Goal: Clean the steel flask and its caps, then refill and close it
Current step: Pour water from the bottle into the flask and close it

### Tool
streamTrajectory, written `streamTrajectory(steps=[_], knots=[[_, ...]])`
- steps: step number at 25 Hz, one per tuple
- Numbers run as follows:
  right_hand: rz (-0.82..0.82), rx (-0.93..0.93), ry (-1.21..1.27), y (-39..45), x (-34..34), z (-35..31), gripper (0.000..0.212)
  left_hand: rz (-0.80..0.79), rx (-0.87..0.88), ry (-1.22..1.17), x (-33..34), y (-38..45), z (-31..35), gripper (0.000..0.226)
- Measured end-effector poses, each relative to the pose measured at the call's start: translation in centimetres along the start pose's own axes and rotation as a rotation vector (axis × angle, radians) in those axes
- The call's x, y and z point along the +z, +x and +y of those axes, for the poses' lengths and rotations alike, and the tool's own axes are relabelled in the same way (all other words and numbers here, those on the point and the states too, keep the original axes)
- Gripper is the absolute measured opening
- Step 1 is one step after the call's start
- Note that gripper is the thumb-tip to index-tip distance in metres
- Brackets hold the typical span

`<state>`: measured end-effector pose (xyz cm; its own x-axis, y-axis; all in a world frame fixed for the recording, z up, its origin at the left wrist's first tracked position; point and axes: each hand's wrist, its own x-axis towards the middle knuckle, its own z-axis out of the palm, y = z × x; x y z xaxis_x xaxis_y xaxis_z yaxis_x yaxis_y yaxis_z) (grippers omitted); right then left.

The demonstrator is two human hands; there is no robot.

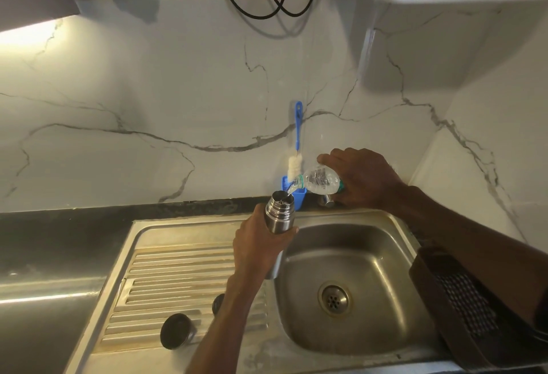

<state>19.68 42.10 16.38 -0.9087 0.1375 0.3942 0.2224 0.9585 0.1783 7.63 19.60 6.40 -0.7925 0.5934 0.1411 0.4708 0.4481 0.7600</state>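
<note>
A marble-patterned wall (pixel 178 83) rises behind a steel sink (pixel 350 273) set in a dark counter (pixel 59 225), where a person fills a flask.

Just left of centre, the left hand (pixel 258 252) wraps its fingers round the body of the open steel flask (pixel 278 213), holding it nearly upright at the basin's left edge. To the right, the right hand (pixel 361 178) grips a clear plastic bottle (pixel 320 179) tilted neck-down, and water runs from it into the flask's mouth. Two dark caps lie on the ribbed drainboard (pixel 166 281) at lower left: the larger cap (pixel 178 330), and a smaller cap (pixel 218 304) partly hidden by the left forearm. A blue-handled bottle brush (pixel 297 136) stands against the wall in a blue holder (pixel 297 198). A dark perforated tray (pixel 462 299) sits at lower right.
</note>
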Motion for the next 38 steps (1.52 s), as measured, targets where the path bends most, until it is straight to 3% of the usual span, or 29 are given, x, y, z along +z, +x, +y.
streamTrajectory(steps=[38], knots=[[-0.005, -0.05, -0.04, 1.0, -1.6, 0.0, 0.072, 0.03, -0.015, -0.032, -0.1, 0.6, -0.5, 0.053]])
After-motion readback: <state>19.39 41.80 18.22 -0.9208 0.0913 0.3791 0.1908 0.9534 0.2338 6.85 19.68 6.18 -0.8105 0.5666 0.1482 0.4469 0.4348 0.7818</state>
